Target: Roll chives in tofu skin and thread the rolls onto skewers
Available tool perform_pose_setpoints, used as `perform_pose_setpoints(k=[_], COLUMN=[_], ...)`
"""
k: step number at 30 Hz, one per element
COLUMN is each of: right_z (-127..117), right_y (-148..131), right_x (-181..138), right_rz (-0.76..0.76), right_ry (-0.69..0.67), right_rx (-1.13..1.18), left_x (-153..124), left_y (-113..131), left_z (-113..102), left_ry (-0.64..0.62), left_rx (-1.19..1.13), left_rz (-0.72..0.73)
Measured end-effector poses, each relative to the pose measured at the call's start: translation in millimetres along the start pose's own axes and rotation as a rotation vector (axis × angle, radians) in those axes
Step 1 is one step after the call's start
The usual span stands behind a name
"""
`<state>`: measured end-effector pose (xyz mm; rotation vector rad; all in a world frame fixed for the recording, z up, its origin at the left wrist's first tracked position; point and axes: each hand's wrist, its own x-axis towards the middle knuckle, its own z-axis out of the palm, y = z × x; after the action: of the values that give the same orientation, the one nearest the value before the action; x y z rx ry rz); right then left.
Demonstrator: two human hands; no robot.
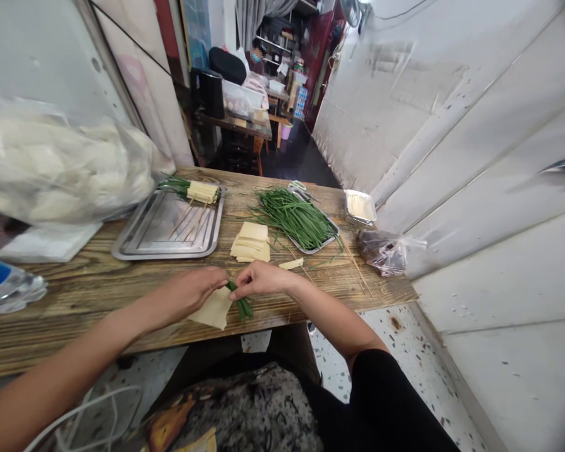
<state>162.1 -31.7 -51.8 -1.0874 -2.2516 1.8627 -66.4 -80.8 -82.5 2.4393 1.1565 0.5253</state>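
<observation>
A small bundle of chives [245, 307] lies across a pale yellow tofu sheet [214, 311] near the table's front edge. My right hand [260, 280] pinches the bundle from the right, thumb and fingers closed. My left hand [203, 284] is over the sheet's far side, its fingers together at the upper end of the chives; its fingertips are partly hidden. Just beyond my hands is a stack of tofu sheets [251, 242]. A rolled tofu strip [291, 264] lies right of it, beside thin wooden skewers [358, 271].
Loose chives [295, 216] fill a metal tray, with scissors [297, 186] behind. A larger tray [141, 229] holds skewered rolls [202, 192]. A foil box [360, 206], a dark bagged item [386, 251] and a big plastic bag [66, 166] flank the table [85, 292]. A person sits far back.
</observation>
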Motion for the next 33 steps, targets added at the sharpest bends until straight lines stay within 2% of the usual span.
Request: perform_pose_setpoints(k=[4, 7, 10, 14, 17, 20, 23, 25, 27, 30, 33], right_z=[3.3, 5.1, 6.2, 13.6, 25.3, 36.5, 41.9, 43.0, 43.8, 44.5, 40.5], right_y=[0.8, 3.5, 4.6, 5.2, 6.7, 8.5, 9.9, 10.5, 11.4, 13.3, 15.3], right_x=[1.1, 3.3, 6.5, 15.1, 23.5, 29.2, 30.5, 29.6, 27.4, 21.0, 10.6], right_rz=[0.062, 0.051, 0.018, 0.011, -0.002, -0.033, -0.065, -0.092, -0.135, -0.204, -0.217], right_ry=[-0.126, -0.116, 0.03, 0.241, 0.357, 0.462, 0.552, 0.602, 0.631, 0.614, 0.533], right_rx=[0.214, 0.353, 0.452, 0.592, 0.713, 0.79, 0.808, 0.795, 0.772, 0.755, 0.715], left_x=[3.6, 5.0, 6.0, 9.9, 15.3, 18.9, 19.2, 19.0, 19.4, 19.1, 15.5], left_y=[1.2, -0.9, 0.7, 13.1, 24.2, 30.4, 33.8, 37.3, 41.5, 44.2, 39.4], left_z=[-9.9, -11.5, -6.5, 11.3, 25.0, 28.9, 23.2, 17.5, 12.6, 8.1, 5.7], left_ry=[-0.075, -0.054, 0.05, 0.269, 0.411, 0.466, 0.372, 0.291, 0.259, 0.237, 0.156], left_rx=[-0.042, -0.079, -0.139, -0.314, -0.354, -0.334, -0.329, -0.317, -0.271, -0.196, -0.235], left_rz=[0.072, 0.041, -0.124, -0.362, -0.486, -0.558, -0.542, -0.481, -0.4, -0.321, -0.316])
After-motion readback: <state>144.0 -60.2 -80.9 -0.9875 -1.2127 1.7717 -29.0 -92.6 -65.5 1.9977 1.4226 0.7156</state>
